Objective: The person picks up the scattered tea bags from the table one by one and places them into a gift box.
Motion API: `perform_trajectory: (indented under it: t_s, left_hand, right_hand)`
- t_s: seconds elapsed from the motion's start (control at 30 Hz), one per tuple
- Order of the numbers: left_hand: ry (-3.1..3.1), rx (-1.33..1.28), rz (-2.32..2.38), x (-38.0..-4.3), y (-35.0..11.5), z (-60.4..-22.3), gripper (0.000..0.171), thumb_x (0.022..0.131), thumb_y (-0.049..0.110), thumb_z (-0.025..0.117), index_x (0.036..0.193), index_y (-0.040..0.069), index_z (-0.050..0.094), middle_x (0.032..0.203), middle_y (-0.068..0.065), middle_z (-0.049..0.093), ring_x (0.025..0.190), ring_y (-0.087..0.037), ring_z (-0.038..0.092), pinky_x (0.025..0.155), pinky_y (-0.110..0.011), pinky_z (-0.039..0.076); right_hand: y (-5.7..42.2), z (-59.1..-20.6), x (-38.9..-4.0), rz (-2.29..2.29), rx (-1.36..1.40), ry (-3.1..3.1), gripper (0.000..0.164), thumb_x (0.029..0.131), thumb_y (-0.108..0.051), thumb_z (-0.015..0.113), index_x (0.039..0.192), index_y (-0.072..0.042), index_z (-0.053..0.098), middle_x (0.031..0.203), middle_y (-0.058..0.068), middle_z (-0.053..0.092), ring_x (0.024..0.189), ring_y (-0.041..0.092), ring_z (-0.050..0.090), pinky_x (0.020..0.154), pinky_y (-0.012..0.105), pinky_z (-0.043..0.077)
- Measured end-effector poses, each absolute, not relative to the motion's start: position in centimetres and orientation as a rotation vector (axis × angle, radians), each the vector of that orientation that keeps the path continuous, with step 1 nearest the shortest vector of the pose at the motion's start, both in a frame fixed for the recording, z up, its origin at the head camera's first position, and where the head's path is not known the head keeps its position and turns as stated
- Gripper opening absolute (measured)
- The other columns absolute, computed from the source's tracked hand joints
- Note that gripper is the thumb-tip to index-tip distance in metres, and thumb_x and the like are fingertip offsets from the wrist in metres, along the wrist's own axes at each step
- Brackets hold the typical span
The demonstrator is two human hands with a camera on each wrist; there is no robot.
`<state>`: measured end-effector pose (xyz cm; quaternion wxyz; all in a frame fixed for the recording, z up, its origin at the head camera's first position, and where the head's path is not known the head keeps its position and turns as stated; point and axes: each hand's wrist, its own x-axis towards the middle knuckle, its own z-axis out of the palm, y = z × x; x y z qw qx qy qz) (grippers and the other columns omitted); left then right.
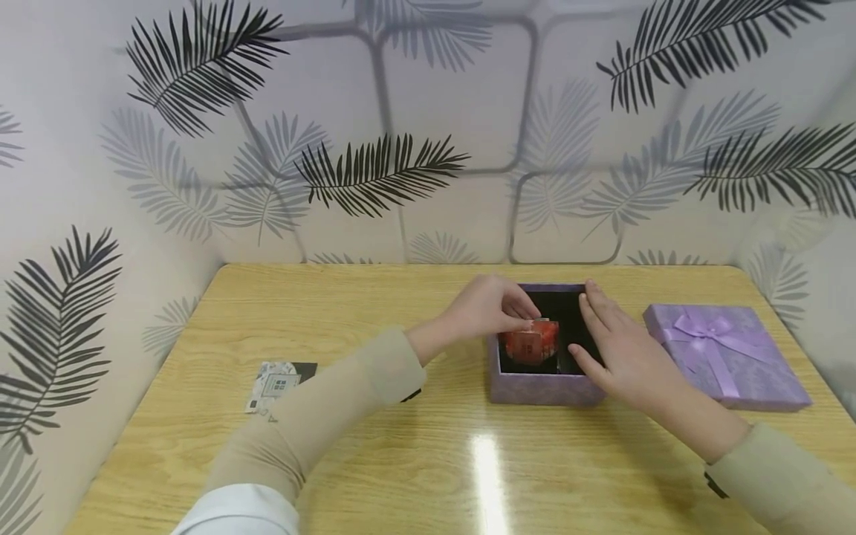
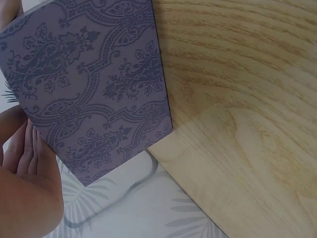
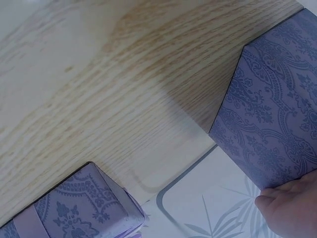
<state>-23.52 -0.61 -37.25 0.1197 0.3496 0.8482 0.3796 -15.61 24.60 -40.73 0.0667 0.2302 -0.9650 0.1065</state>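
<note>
A purple patterned gift box [image 1: 545, 390] with a black inside stands open on the table. Over its left part, my left hand [image 1: 491, 308] pinches a small red printed packet [image 1: 531, 345] between thumb and fingers. The packet's lower end is down inside the box. My right hand [image 1: 631, 357] lies along the right rim of the box, its fingers straight. In the left wrist view, the outer side of the box [image 2: 94, 89] hides the left fingertips. The right wrist view has the right hand [image 3: 292, 208] against the box wall [image 3: 277, 104].
The purple box lid [image 1: 729, 357] with its ribbon bow lies right of the box; its edge [image 3: 84, 208] shows in the right wrist view. A grey-and-white printed packet [image 1: 277, 383] lies on the table [image 1: 428, 461] at the left, partly behind the left sleeve. A leaf-patterned wall [image 1: 455, 215] stands behind.
</note>
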Motion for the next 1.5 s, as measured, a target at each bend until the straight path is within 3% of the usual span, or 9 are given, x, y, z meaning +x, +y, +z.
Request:
perform_trajectory:
  t_s: [0.57,0.77,0.93,1.5]
  left_hand:
    - [2.399,1.006,1.246,-23.0,-1.2,-37.4,0.019,0.096,0.003,0.078,0.114,-0.003,0.08,0.114,-0.015,0.081,0.101,-0.025,0.08,0.077,-0.016,0.06]
    - [2.407,0.927,1.3,-22.6,-2.0,-37.4,0.019,0.096,0.007,0.079,0.115,0.002,0.08,0.116,-0.013,0.081,0.103,-0.022,0.079,0.082,-0.017,0.061]
    - [2.456,0.859,1.309,-22.2,-3.5,-37.0,0.02,0.097,0.01,0.079,0.116,0.006,0.081,0.115,-0.009,0.082,0.103,-0.02,0.078,0.083,-0.017,0.059]
    - [2.552,0.601,1.461,-21.8,-11.4,-36.3,0.023,0.096,0.011,0.08,0.118,0.003,0.079,0.118,-0.013,0.08,0.105,-0.026,0.077,0.093,-0.032,0.063]
  right_hand:
    - [24.7,-41.0,-15.5,0.339,0.701,-2.919,0.078,0.11,-0.04,0.054,0.161,0.014,0.028,0.173,0.032,0.018,0.159,0.05,0.026,0.123,0.066,0.034]
    - [24.7,-41.0,-15.4,0.334,0.704,-2.927,0.079,0.11,-0.042,0.053,0.162,0.013,0.028,0.174,0.031,0.018,0.159,0.05,0.026,0.123,0.066,0.034]
    - [24.6,-41.0,-15.5,0.326,0.703,-2.932,0.08,0.111,-0.043,0.053,0.162,0.012,0.026,0.174,0.03,0.016,0.16,0.049,0.024,0.124,0.065,0.033]
    - [24.5,-40.7,-15.6,0.323,0.698,-2.945,0.081,0.11,-0.043,0.053,0.162,0.013,0.026,0.174,0.031,0.016,0.16,0.049,0.023,0.124,0.066,0.033]
